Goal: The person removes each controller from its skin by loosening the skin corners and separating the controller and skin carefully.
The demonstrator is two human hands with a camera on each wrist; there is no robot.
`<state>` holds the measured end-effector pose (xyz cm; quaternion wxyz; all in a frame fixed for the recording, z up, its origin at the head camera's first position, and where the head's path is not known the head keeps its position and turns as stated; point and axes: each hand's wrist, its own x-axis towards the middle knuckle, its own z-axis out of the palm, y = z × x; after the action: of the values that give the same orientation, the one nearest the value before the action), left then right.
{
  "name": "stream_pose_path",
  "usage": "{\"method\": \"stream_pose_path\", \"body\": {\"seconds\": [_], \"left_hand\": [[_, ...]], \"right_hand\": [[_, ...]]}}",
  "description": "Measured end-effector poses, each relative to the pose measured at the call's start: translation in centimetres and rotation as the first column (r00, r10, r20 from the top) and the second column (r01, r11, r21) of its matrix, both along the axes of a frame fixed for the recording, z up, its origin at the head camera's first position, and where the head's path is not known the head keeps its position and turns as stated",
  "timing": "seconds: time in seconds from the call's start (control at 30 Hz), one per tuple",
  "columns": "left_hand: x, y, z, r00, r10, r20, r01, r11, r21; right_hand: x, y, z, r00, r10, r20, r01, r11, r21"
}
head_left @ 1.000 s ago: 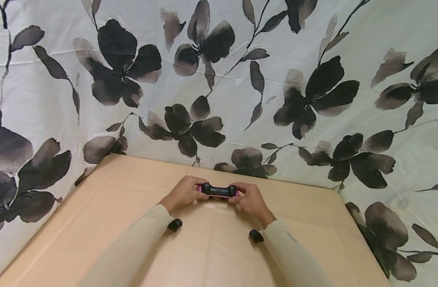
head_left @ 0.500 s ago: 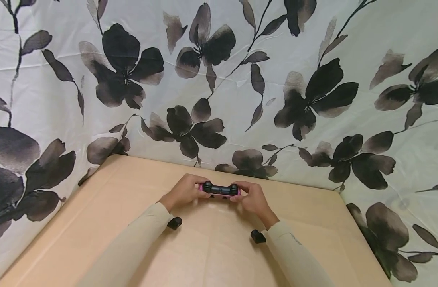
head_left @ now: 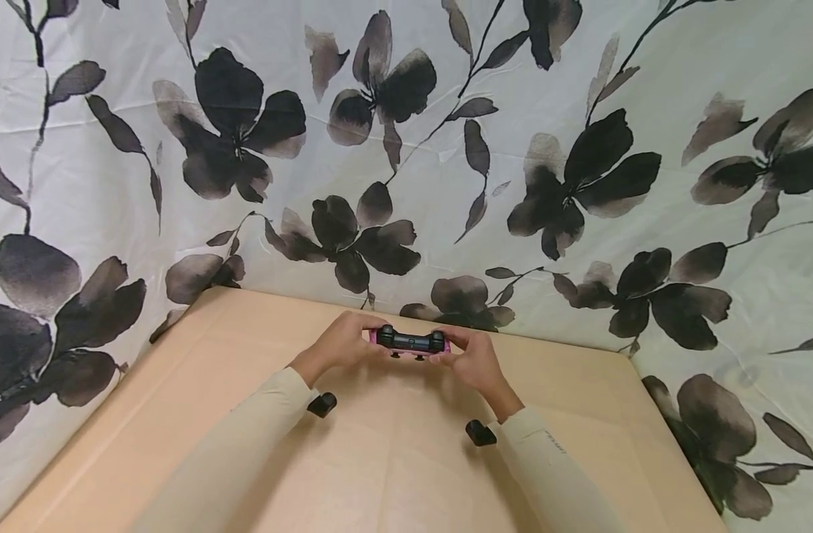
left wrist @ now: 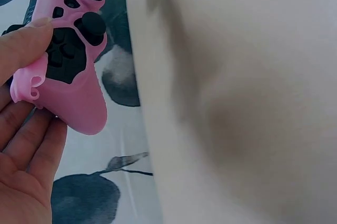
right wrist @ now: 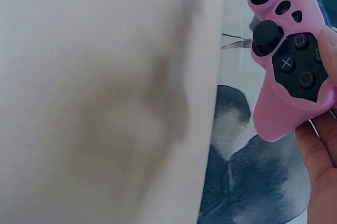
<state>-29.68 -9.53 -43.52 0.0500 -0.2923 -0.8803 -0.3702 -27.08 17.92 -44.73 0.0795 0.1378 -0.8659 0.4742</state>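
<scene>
1. So there's a pink game controller (head_left: 409, 342) held up off the desk (head_left: 393, 459), out toward the far edge and roughly mid-width. The back of it with the black shoulder buttons faces the head camera.

2. Left hand (head_left: 343, 342) has its side grip: in the left wrist view the thumb sits on the black d-pad area of the controller (left wrist: 63, 50) and the fingers (left wrist: 31, 150) curl under the handle. Clamped on it, not loose.

3. Right hand (head_left: 472, 361) mirrors that. In the right wrist view the thumb tip is at the face buttons and the fingers (right wrist: 321, 166) wrap under the right handle of the controller (right wrist: 289, 61). Also closed round it.

4. How it'll handle, my guess: light, rigid plastic shell, maybe a soft pink skin over it since the surface looks matte, so probably not very slippery. The two sticks and the buttons are the bits that give, so don't squeeze there.

5. Best place to hold is exactly where it's held, the two handle horns, palms under, thumbs on top. One hand alone would likely let it tip.

6. Around it: bare tan desk, floral black-and-white curtain (head_left: 580, 148) behind the far and side edges, cream sleeves (head_left: 246, 451) on both arms, and a small black wrist camera (head_left: 323, 404) under each wrist.
</scene>
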Motion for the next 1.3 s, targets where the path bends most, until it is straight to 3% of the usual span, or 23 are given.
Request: {"method": "stream_pose_path", "body": {"seconds": [0.2, 0.63, 0.83, 1.1, 1.3], "left_hand": [[0.0, -0.2, 1.2, 0.999, -0.031, -0.01, 0.031, 1.0, -0.007], [0.5, -0.5, 3.9, 0.999, -0.01, -0.032, 0.011, 0.999, 0.033], [1.3, -0.4, 4.3, 0.999, 0.008, 0.033, -0.011, 0.997, 0.082], [2.3, -0.1, 4.9, 0.996, 0.045, 0.076, -0.057, 0.986, 0.159], [3.2, 0.0, 5.2, 0.991, 0.011, 0.134, -0.042, 0.971, 0.236]], "right_hand": [[0.4, 0.0, 1.1, 1.0, -0.014, -0.014, 0.013, 1.0, -0.027], [1.0, -0.2, 3.9, 0.999, -0.016, -0.052, 0.011, 0.996, -0.089], [1.7, 0.1, 4.5, 0.999, -0.019, -0.05, 0.015, 0.996, -0.083], [2.9, 0.1, 5.7, 0.993, -0.022, -0.12, 0.01, 0.995, -0.1], [3.5, 0.2, 6.1, 0.995, -0.009, -0.103, -0.003, 0.994, -0.114]]}}
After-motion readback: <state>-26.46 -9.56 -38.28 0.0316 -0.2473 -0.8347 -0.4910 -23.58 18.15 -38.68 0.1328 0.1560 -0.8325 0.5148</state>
